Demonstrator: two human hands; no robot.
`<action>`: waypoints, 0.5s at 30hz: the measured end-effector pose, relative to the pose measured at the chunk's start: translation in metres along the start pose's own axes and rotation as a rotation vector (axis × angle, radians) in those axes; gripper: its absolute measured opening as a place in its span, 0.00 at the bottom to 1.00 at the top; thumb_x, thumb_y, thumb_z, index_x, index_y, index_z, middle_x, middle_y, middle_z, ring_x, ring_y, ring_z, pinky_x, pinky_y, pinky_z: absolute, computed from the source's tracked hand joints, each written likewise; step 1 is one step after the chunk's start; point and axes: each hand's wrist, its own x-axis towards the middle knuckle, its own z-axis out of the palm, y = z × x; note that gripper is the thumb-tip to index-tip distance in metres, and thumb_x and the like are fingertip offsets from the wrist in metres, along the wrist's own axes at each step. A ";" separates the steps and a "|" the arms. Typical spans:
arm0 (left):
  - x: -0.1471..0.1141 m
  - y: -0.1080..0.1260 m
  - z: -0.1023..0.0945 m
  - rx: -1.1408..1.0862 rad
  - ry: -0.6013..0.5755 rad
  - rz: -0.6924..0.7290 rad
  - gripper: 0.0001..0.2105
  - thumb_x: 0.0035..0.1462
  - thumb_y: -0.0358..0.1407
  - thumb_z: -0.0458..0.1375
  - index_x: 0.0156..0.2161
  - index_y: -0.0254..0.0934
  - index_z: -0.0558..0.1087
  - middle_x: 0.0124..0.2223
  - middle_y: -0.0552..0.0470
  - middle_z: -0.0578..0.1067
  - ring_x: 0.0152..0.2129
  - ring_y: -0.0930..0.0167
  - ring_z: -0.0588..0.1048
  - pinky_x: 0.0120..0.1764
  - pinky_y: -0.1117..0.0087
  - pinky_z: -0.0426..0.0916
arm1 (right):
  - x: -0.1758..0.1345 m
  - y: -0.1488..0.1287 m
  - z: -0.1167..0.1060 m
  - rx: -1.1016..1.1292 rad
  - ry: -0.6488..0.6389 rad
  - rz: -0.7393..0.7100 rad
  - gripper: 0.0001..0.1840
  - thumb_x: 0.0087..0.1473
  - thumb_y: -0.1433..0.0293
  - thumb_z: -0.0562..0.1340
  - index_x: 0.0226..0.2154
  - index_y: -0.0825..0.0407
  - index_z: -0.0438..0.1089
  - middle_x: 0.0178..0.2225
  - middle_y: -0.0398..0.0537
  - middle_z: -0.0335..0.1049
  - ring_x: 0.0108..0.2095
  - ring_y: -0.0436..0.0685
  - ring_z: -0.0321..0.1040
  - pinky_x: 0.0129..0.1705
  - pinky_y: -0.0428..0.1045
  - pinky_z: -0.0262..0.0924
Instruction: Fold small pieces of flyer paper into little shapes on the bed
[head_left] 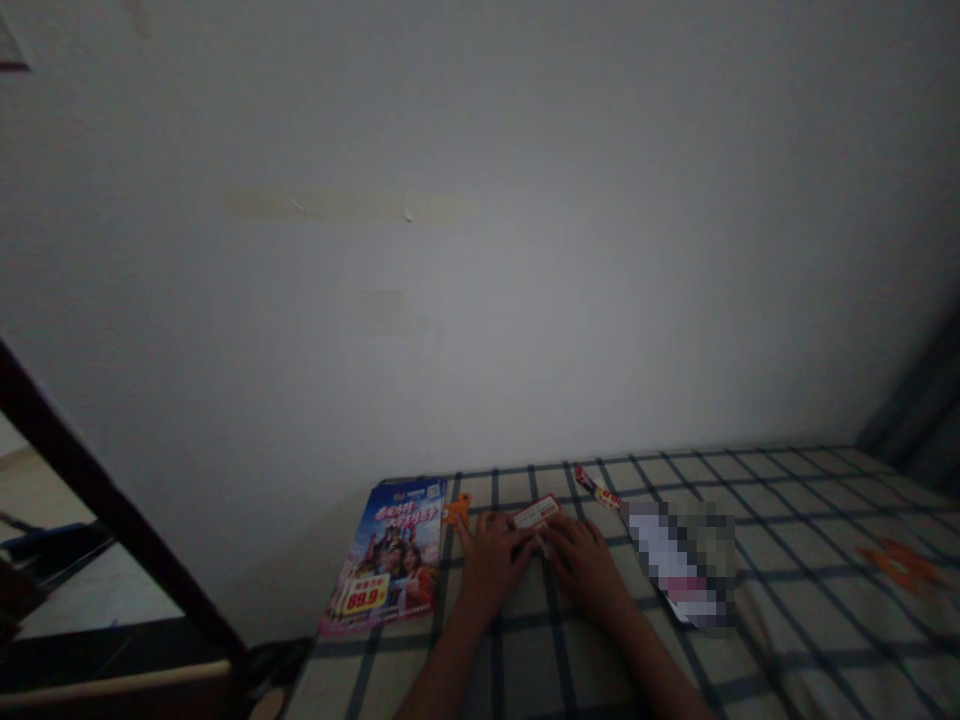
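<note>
In the middle of the checked cloth lies a small red-and-white paper piece (537,512), its near side covered by my fingers. My left hand (491,550) bends over the left part of it, fingers pressed down on the paper. One outer finger reaches out beside a small orange paper shape (456,508). From the other side my right hand (581,555) pinches the paper's near edge, where a whitish bit shows between the fingertips. Both hands rest low on the cloth, almost touching each other. The exact grip is dim and partly hidden.
Left of my hands lies a colourful printed flyer (394,560). To the right are a red-and-yellow strip (600,488), a partly pixelated paper sheet (667,565) and an orange shape (902,565). The checked cloth (795,500) runs back to a pale wall (562,250).
</note>
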 end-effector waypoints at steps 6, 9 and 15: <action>0.000 0.000 -0.001 -0.040 -0.011 -0.017 0.11 0.64 0.48 0.56 0.47 0.60 0.79 0.48 0.53 0.76 0.50 0.58 0.67 0.60 0.29 0.35 | 0.001 0.004 -0.001 0.119 0.001 0.016 0.17 0.61 0.68 0.57 0.52 0.42 0.69 0.57 0.48 0.69 0.59 0.60 0.64 0.65 0.64 0.48; 0.000 0.000 -0.001 -0.048 -0.010 -0.020 0.11 0.64 0.48 0.56 0.47 0.60 0.79 0.48 0.53 0.76 0.50 0.58 0.67 0.61 0.30 0.34 | 0.001 0.010 0.003 0.209 -0.004 0.055 0.15 0.60 0.70 0.56 0.48 0.43 0.71 0.58 0.48 0.69 0.60 0.60 0.63 0.66 0.65 0.47; 0.000 0.001 -0.002 -0.070 -0.030 -0.034 0.11 0.64 0.49 0.55 0.47 0.61 0.79 0.48 0.53 0.76 0.50 0.58 0.67 0.60 0.29 0.33 | 0.002 0.019 0.011 0.340 0.042 0.099 0.18 0.60 0.71 0.52 0.48 0.45 0.71 0.56 0.48 0.72 0.58 0.59 0.65 0.66 0.63 0.47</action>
